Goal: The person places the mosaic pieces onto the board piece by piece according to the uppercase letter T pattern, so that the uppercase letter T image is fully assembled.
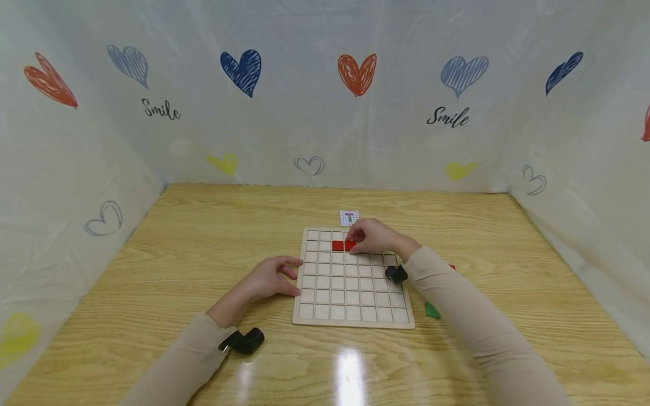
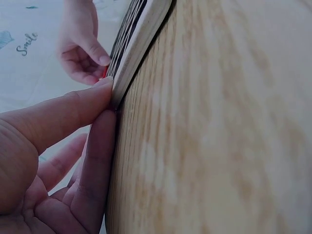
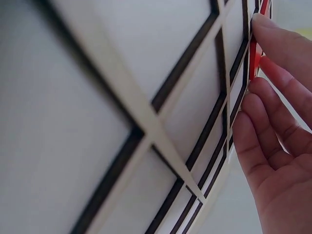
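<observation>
Grid board (image 1: 351, 283): pale, wood-like, square-celled, with rounded corners; lies flat near the middle of the counter (image 1: 244, 225), well apart from its left and right edges. Thin raised bars, dark along their sides, divide the cells.

First red tile (image 1: 337, 246): flat, square, in the second row from the far edge, third cell from the left.

Second red tile (image 1: 350, 246): just right of the first, pinched between the fingers of the right hand (image 1: 373, 235); whether fully seated, cannot tell.

Left hand (image 1: 269, 278): fingers spread, tips touching the board's left edge.

Printed card (image 1: 349, 218): small, gridded, coloured pattern; just beyond the board, toward the counter's far edge.

Green piece (image 1: 433, 310): right of the board's near right corner, partly hidden by the sleeve (image 1: 472, 316); full shape not visible.

Red piece (image 1: 452, 267): only a corner shows beyond the sleeve.

Condition risks, as judged: an off-square release could leave the second tile perched on a bar; a brush of the fingers could dislodge its neighbour; uneven left-hand pressure could slide the board on the glossy, wood-grained counter; the low sleeve could sweep loose pieces.
</observation>
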`<state>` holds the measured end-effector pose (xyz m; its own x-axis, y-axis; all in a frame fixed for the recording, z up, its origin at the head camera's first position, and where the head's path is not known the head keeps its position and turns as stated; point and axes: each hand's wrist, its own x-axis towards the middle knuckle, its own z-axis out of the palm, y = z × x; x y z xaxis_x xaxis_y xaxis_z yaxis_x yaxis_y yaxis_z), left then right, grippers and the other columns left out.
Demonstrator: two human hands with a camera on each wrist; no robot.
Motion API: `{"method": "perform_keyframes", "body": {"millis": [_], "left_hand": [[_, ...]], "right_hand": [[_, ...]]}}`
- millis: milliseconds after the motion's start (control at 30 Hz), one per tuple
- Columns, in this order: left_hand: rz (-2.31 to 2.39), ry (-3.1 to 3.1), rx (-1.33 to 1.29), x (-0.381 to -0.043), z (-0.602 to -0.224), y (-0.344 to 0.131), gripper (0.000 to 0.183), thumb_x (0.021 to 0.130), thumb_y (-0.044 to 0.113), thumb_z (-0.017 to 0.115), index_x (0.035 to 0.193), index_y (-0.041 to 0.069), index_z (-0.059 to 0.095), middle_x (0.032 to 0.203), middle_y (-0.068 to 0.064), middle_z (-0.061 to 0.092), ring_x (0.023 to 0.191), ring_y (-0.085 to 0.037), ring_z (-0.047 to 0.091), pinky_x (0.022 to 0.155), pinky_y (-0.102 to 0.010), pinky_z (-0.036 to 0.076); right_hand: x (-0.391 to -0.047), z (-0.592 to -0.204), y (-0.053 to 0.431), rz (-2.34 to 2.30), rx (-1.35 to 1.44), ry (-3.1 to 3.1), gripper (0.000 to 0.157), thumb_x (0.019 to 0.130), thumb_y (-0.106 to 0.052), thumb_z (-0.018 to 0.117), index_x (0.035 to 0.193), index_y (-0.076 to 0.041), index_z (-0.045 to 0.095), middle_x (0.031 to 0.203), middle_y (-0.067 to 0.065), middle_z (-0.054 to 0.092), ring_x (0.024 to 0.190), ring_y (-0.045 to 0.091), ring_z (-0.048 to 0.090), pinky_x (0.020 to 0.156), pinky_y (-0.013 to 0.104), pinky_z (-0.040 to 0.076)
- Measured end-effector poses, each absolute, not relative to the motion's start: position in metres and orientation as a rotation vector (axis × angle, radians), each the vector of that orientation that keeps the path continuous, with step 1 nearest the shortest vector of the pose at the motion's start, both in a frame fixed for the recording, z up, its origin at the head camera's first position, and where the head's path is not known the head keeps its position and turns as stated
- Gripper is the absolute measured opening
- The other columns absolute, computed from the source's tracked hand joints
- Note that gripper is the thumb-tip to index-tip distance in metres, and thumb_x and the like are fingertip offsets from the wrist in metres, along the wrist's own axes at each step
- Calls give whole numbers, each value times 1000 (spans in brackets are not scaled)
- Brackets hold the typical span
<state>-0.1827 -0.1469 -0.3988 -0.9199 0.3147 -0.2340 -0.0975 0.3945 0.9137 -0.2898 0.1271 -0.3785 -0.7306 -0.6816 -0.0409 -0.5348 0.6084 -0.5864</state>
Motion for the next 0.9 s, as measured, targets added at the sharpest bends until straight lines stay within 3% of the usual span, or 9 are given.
{"method": "perform_keyframes", "body": {"millis": [500, 900], "left_hand": [[1530, 2308, 253, -181, -397, -148, 64, 69, -2, 79, 127, -6, 51, 91, -13, 56, 63, -15, 53, 60, -28, 46], [1505, 2333, 208, -184, -401, -148, 61, 68, 0, 81, 124, -2, 55, 89, -11, 56, 63, -15, 52, 60, -27, 45]], "right_hand": [[-286, -371, 145, -926, -1035, 2551, 23, 78, -6, 75, 98, -1, 67, 92, 5, 60, 84, 18, 55, 77, 32, 46], [-278, -367, 173, -944, -973, 2593, 24, 78, -8, 75, 99, 0, 67, 93, 6, 60, 84, 18, 54, 77, 34, 46]]}}
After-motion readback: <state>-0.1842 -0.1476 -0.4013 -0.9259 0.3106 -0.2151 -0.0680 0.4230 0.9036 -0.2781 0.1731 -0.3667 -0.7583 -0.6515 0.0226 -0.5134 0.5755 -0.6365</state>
